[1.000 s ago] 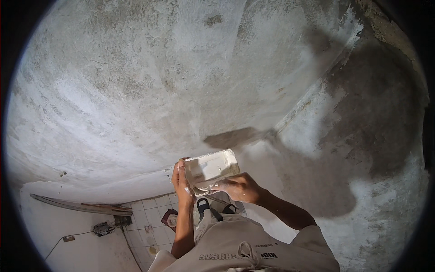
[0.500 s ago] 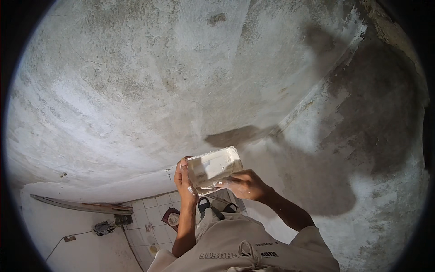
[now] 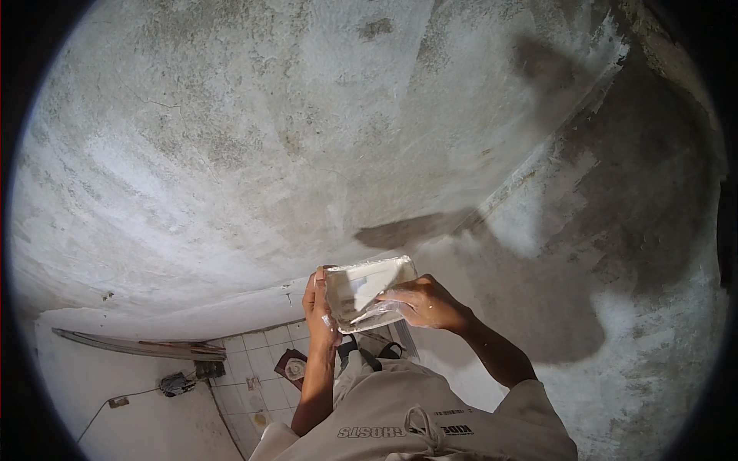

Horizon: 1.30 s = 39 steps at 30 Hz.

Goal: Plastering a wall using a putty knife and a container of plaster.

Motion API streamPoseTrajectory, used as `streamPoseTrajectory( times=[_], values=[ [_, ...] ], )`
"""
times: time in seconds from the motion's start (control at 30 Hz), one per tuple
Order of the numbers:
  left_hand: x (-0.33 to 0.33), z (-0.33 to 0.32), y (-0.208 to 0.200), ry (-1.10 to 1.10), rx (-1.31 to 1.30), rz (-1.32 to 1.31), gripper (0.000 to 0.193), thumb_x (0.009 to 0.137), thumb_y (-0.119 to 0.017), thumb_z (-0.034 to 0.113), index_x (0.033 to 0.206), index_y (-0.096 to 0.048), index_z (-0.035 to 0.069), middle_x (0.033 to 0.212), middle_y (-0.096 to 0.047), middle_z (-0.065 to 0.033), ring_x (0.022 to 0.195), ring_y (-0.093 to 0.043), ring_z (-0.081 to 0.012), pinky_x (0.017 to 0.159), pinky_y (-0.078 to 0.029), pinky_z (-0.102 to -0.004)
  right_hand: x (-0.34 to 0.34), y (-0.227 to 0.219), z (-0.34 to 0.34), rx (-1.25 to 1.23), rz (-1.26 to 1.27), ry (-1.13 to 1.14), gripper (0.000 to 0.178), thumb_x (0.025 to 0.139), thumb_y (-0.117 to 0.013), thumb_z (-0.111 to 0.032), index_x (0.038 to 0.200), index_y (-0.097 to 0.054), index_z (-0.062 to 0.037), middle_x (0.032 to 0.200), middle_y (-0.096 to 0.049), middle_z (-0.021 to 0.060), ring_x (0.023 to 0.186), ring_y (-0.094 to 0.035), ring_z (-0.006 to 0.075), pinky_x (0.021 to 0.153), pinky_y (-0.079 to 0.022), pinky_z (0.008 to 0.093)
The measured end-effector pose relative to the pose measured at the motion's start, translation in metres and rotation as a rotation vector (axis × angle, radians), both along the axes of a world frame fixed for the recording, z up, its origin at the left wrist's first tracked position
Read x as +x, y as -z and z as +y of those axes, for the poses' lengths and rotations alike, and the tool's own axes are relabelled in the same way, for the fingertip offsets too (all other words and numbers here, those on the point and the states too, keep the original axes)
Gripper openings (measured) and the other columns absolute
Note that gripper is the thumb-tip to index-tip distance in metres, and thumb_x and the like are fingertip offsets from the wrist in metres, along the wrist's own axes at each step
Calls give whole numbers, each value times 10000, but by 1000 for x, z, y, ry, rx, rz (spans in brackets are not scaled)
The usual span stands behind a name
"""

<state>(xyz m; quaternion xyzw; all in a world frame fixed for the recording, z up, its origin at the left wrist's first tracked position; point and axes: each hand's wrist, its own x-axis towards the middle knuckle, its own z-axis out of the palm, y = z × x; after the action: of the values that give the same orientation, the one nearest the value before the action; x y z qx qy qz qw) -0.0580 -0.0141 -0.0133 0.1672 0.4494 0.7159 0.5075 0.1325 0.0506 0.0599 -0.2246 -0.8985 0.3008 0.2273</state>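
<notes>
A pale rectangular plastic tub is held up before me, its rim and walls smeared with white paste. My left hand grips the tub's left side, the thumb over the rim. My right hand reaches over the tub's right side, fingers closed and pointing into it. White paste coats these fingers. A thin pale flat thing seems to be pinched in them, but I cannot make out its kind.
A patchy grey plastered wall rises ahead and meets another wall at the right corner. Low on the left, long strips lean near a cable. A dark red object with a round pale thing lies on the tiled floor.
My right hand has shifted slightly right and up, its fingers now reaching over the tub's inside. The tub, with my left hand on it, sits slightly farther right and lower in view.
</notes>
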Motion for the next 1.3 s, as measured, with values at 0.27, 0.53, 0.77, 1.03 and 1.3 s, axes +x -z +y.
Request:
streamPoseTrajectory(
  times=[0.27, 0.53, 0.77, 1.03, 1.3],
  values=[
    [1, 5, 1, -40, -9, 25, 346, 965, -511, 384, 997, -605, 53, 919, -582, -34, 827, -546, -121, 733, -476, -279, -6, 7, 2, 81, 30, 20, 330, 712, -635, 30, 1029, -683, -47, 847, -683, 143, 684, -663, 296, 626, -535, 342],
    [4, 0, -21, -92, 14, 197, 363, 985, -487, 354, 994, -622, 17, 888, -579, -30, 828, -502, -103, 756, -430, -260, -1, -30, 0, 59, 126, 49, 282, 699, -631, 64, 964, -686, -13, 837, -690, 144, 673, -678, 273, 603, -539, 314],
    [7, 0, -19, -108, 15, 111, 363, 985, -486, 350, 1004, -618, 12, 898, -583, -40, 837, -512, -110, 760, -434, -264, 0, -15, -5, -1, 26, -38, 313, 709, -650, 42, 999, -695, -67, 849, -686, 148, 682, -666, 289, 595, -521, 343],
    [4, 1, 3, -72, -10, 1, 378, 958, -519, 389, 1055, -591, 31, 951, -590, -58, 871, -562, -146, 759, -484, -297, -1, 19, -16, 63, 100, -27, 362, 686, -632, 69, 1001, -703, -92, 896, -695, 103, 753, -685, 251, 692, -572, 321],
    [6, 1, -5, -78, -12, 90, 373, 980, -489, 380, 1004, -612, 29, 913, -582, -31, 849, -523, -115, 770, -447, -269, 2, 10, -14, 66, 192, 19, 351, 672, -630, 88, 982, -703, -62, 872, -696, 115, 740, -685, 258, 652, -557, 310]
  ],
)
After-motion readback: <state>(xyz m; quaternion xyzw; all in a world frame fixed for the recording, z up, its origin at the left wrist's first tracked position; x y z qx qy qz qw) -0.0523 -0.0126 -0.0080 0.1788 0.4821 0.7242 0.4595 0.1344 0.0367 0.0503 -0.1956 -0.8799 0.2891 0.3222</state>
